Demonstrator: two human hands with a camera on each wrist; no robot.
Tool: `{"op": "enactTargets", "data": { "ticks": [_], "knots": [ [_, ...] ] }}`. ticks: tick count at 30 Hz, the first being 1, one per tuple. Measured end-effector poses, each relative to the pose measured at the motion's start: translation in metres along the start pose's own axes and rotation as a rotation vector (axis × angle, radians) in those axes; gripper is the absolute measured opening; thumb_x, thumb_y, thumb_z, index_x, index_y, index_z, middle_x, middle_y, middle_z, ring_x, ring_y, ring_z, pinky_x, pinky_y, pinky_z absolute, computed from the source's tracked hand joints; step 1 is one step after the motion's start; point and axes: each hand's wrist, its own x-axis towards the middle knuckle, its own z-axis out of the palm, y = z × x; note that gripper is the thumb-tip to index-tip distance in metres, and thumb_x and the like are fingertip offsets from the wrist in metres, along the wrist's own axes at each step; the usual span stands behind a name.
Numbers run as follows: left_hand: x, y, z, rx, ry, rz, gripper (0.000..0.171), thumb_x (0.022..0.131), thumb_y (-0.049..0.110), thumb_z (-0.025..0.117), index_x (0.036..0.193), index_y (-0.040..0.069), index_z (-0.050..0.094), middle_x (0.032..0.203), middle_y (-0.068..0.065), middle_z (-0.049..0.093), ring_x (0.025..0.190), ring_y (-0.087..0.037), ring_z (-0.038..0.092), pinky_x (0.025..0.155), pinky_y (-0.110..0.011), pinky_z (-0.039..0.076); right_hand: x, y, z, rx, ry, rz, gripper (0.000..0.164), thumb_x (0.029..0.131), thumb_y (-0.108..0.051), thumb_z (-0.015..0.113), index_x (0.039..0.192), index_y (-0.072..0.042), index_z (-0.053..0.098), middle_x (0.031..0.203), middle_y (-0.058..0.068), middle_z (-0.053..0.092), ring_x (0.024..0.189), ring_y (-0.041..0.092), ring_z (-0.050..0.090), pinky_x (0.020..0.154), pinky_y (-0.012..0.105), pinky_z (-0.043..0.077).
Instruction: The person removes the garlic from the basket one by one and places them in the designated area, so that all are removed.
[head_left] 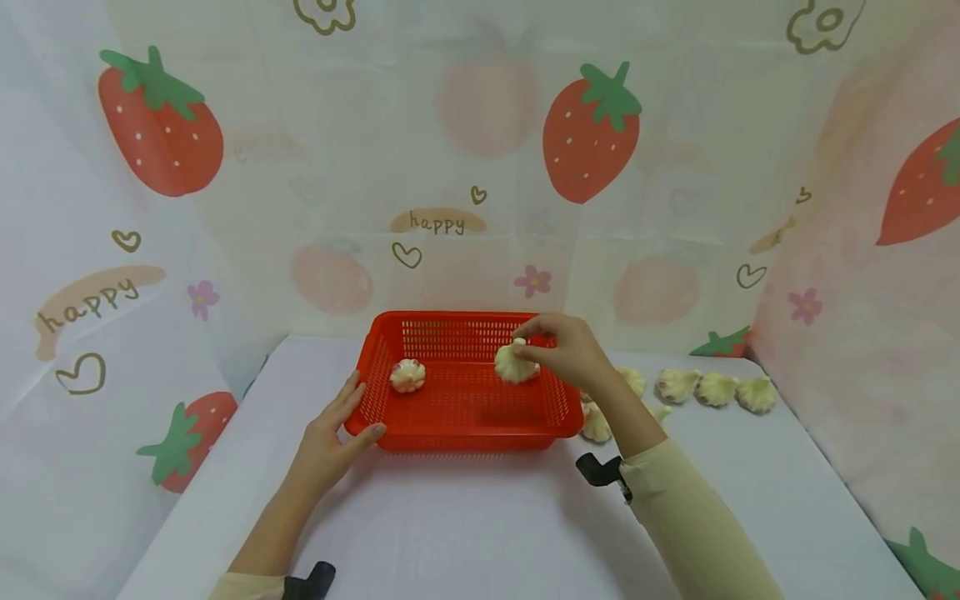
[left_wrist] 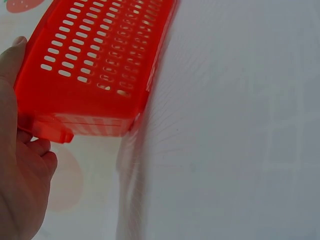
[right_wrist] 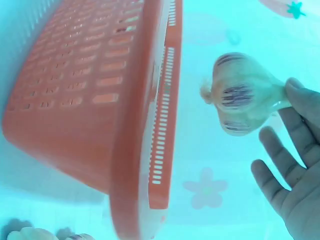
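Note:
A red plastic basket (head_left: 450, 437) with slotted walls stands on the table. At its left end my left hand (head_left: 330, 437) grips the rim, the thumb by the front corner; some fingers curl beneath the rim in the left wrist view. Over the basket's right part, my right hand (head_left: 566, 350) pinches a garlic bulb (head_left: 513, 364) by its stem between thumb and fingers. The right wrist view shows this bulb (right_wrist: 242, 95) with purple streaks and roots facing the basket. Inside at the left lies another garlic bulb (head_left: 407, 376). A pinkish bit behind the held bulb is mostly hidden.
Right of the basket, several garlic bulbs (head_left: 716, 389) lie on the white table (head_left: 465, 525), some partly hidden by the right forearm. Strawberry-printed cloth (head_left: 480, 167) hangs behind and at both sides. Dark wrist mounts (head_left: 598, 469) are on both sleeves.

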Motion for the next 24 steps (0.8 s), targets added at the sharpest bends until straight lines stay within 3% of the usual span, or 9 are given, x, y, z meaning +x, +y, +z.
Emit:
{"op": "enactTargets", "data": {
  "ticks": [5, 12, 18, 24],
  "knots": [
    [0.0, 0.0, 0.0, 0.001, -0.005, -0.005, 0.088, 0.091, 0.053, 0.073, 0.16, 0.015, 0.036, 0.17, 0.009, 0.023, 0.156, -0.029, 0.026, 0.115, -0.06, 0.038, -0.02, -0.002, -0.005, 0.032, 0.068, 0.013, 0.018, 0.089, -0.024, 0.082, 0.106, -0.019, 0.077, 0.109, -0.005, 0.074, 0.111, 0.024, 0.064, 0.101, 0.051, 0.054],
    [0.0, 0.0, -0.002, 0.003, 0.003, -0.002, 0.087, 0.091, 0.052, 0.074, 0.16, 0.015, 0.037, 0.17, 0.009, 0.023, 0.156, -0.028, 0.026, 0.117, -0.06, 0.036, -0.045, -0.001, -0.012, 0.049, 0.144, -0.036, 0.02, 0.087, -0.021, 0.084, 0.106, -0.019, 0.077, 0.107, -0.004, 0.073, 0.105, 0.021, 0.062, 0.095, 0.045, 0.053],
    [0.0, 0.001, -0.002, 0.001, 0.003, -0.003, 0.086, 0.091, 0.049, 0.075, 0.16, 0.014, 0.037, 0.17, 0.008, 0.023, 0.156, -0.03, 0.026, 0.116, -0.06, 0.037, -0.065, 0.001, -0.016, 0.061, 0.202, -0.057, 0.02, 0.087, -0.018, 0.083, 0.106, -0.019, 0.077, 0.106, -0.005, 0.073, 0.106, 0.018, 0.064, 0.098, 0.046, 0.053],
    [0.001, 0.0, -0.001, -0.001, 0.002, -0.003, 0.087, 0.091, 0.052, 0.074, 0.16, 0.015, 0.036, 0.17, 0.009, 0.023, 0.156, -0.028, 0.026, 0.117, -0.059, 0.037, -0.084, 0.004, -0.022, 0.065, 0.242, -0.086, 0.02, 0.088, -0.017, 0.083, 0.106, -0.02, 0.076, 0.104, -0.006, 0.073, 0.106, 0.013, 0.063, 0.097, 0.033, 0.05]
  ]
}}
